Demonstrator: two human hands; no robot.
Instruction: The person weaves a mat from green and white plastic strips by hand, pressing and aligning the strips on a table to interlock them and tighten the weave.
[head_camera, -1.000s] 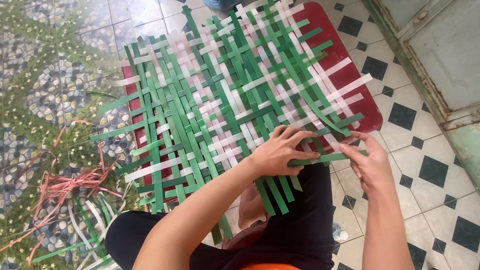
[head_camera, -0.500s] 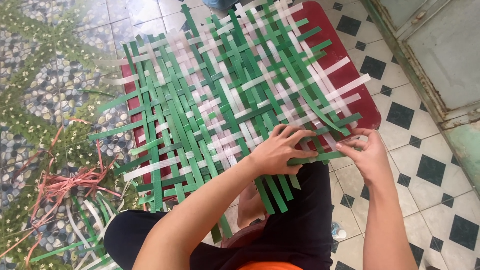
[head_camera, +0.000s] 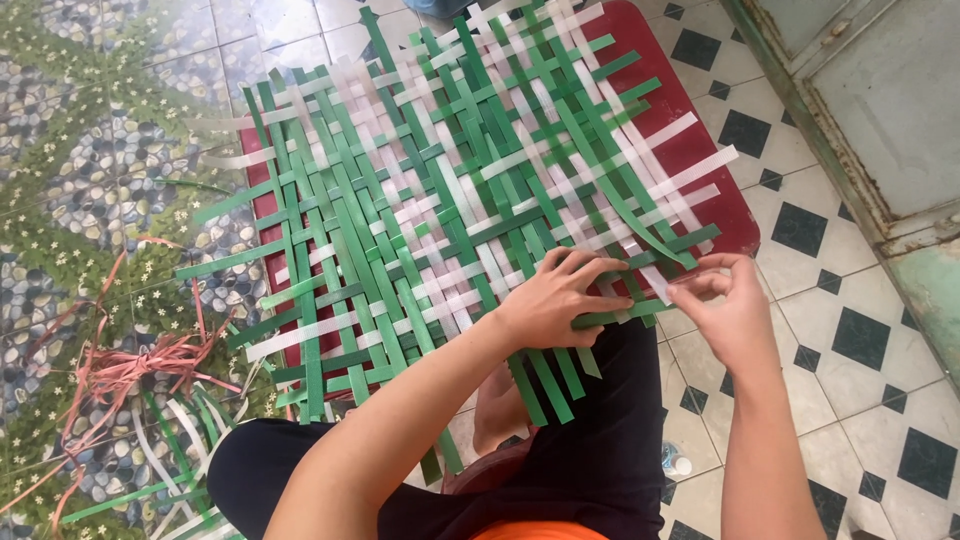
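Sitting on the floor (head_camera: 850, 330) in black trousers (head_camera: 590, 460), the person is looking down at a woven mat (head_camera: 450, 200) of green and white strips spreading out from their lap. The left hand (head_camera: 555, 300) is lying flat with fingers spread, pressing down on the mat's near edge right where a green strip (head_camera: 615, 316) is sticking out sideways. The right hand (head_camera: 725, 310) is pinching the free end of that same strip between thumb and fingertips, so both hands are working just beside each other. Off to the left, a tangle of reddish string (head_camera: 130, 365) and some loose strips (head_camera: 160, 460) are lying on the pebble-patterned tiles. Under the mat, a red board (head_camera: 700, 150) is peeking out along the far and right edges. Further right, a pale door frame (head_camera: 850, 120) is running along the checkered tiles.
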